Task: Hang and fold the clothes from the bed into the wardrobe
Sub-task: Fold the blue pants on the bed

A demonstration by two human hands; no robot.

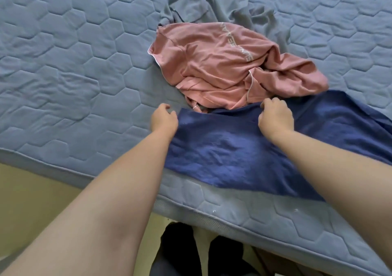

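Lying on the quilted blue-grey bed [63,67]: dark blue cloth garment [233,148], crumpled pink shirt [212,63], grey garment [212,4]. Right hand [275,118] pinching the blue garment's far edge; left hand [164,118] loosely curled at its corner, grip unclear.

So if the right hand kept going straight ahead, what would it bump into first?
Probably the pink shirt. The right hand pinches the blue cloth's far edge, and the crumpled shirt lies just beyond its fingers.

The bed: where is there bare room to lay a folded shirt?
The quilted mattress is bare left of the pink garment and left hand. It is crowded toward the right: grey garment, pink one, and blue cloth under the right hand.
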